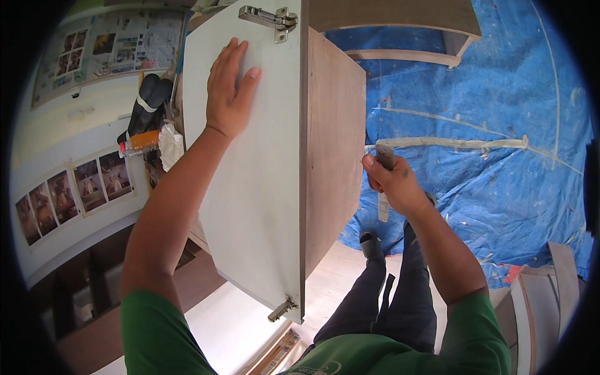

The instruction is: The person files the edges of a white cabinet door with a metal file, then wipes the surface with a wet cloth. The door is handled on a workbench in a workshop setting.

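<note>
A white cabinet door (262,187) stands upright in the middle, with one metal hinge (284,22) near its top end and another hinge (284,309) near its bottom end. My left hand (228,94) lies flat on the white face, fingers stretched out and holding nothing. To the right of the door's edge is a bare wood panel (331,150). My right hand (400,184) is closed around a flat metal strip (383,209), which has a hole in its upper end and points downward. The strip is apart from the panel; its middle is hidden by my fingers.
A blue tarp (500,219) covers the floor on the right, with light tape strips across it. A wooden cabinet piece (400,15) stands at the far right. On the left are a bottle with orange contents (142,142) and crumpled white plastic (170,147). Boards (544,300) lean at lower right.
</note>
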The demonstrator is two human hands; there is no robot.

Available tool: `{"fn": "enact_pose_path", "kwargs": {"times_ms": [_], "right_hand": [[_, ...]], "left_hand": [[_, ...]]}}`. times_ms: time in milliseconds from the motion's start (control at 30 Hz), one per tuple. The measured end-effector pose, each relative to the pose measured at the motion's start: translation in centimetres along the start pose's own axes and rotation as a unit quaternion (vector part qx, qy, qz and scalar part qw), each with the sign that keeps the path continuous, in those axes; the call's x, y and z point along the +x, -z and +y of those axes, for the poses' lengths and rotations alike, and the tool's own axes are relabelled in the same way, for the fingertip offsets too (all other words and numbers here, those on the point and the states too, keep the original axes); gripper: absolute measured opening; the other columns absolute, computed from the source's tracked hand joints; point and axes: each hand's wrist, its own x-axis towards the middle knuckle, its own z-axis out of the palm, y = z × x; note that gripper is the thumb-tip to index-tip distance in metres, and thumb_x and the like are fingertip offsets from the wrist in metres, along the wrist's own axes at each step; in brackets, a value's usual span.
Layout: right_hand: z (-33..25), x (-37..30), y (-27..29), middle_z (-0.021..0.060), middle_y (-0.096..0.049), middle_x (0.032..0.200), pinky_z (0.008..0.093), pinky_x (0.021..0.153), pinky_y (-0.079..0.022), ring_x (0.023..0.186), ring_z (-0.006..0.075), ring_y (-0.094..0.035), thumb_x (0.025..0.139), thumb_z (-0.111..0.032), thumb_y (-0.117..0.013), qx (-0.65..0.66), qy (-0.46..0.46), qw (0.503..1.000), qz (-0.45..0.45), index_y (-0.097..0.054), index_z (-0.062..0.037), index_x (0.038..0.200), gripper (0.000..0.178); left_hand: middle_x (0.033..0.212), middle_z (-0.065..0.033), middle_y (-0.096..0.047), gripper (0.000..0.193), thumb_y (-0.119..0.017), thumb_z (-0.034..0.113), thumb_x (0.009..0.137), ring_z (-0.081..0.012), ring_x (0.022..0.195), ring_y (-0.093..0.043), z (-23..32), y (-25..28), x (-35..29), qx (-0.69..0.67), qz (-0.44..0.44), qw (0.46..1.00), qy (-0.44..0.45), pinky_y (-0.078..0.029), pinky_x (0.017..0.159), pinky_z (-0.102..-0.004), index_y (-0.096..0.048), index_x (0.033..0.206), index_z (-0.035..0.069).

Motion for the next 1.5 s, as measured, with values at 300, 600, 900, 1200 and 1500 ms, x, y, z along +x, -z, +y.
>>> {"fn": "enact_pose_path", "kwargs": {"times_ms": [300,600,900,1200,1500], "right_hand": [[1.0,0.8,1.8,-0.0019,-0.049,0.071,0.0288,0.059,-0.036,0.064,0.0094,-0.044,0.099,-0.050,-0.068,-0.042,0.018,0.999,-0.017,-0.066,-0.0042,0.093,0.046],[1.6,2.3,-0.3,0.0016,-0.056,0.080,0.0286,0.064,-0.041,0.069,0.0118,-0.052,0.107,-0.047,-0.057,0.135,0.102,0.984,-0.055,-0.066,-0.0018,0.103,0.046],[-0.7,-0.9,-5.5,0.0094,-0.063,0.078,0.0386,0.060,-0.052,0.062,0.0251,-0.063,0.093,-0.024,-0.077,-0.196,0.412,0.884,-0.102,-0.063,-0.0070,0.088,0.022],[0.6,-0.3,-7.6,0.0065,-0.056,0.069,0.0379,0.052,-0.049,0.057,0.0259,-0.061,0.085,-0.027,-0.082,-0.265,0.526,0.802,-0.099,-0.055,-0.0104,0.074,0.033],[-7.4,9.1,-4.1,0.0110,-0.058,0.065,0.0392,0.050,-0.044,0.054,0.0270,-0.058,0.093,-0.034,-0.077,-0.237,0.506,0.827,0.058,-0.067,-0.0068,0.078,0.033]], "left_hand": [[0.161,-0.0221,-0.041,0.058,-0.056,0.037,0.104,-0.0399,0.149,-0.037,-0.1,0.2,0.0,-0.012,-0.010,1.000,-0.001,-0.028,0.123,-0.0480,-0.049,0.150,0.003],[0.161,-0.0214,-0.041,0.057,-0.055,0.034,0.104,-0.0384,0.149,-0.037,-0.1,0.2,0.1,-0.012,-0.017,1.000,-0.010,-0.028,0.122,-0.0473,-0.047,0.152,0.004],[0.161,-0.0219,-0.040,0.058,-0.054,0.035,0.105,-0.0381,0.150,-0.036,-0.3,0.3,0.1,-0.024,-0.024,0.999,-0.006,-0.027,0.123,-0.0474,-0.046,0.153,0.003],[0.161,-0.0236,-0.039,0.060,-0.050,0.038,0.106,-0.0404,0.151,-0.033,0.1,0.4,0.2,-0.014,-0.037,0.999,0.000,-0.025,0.123,-0.0492,-0.043,0.153,0.001],[0.161,-0.0250,-0.038,0.061,-0.051,0.037,0.105,-0.0421,0.151,-0.033,0.1,0.7,0.0,-0.009,-0.038,0.999,0.001,-0.024,0.123,-0.0502,-0.043,0.153,0.000]]}}
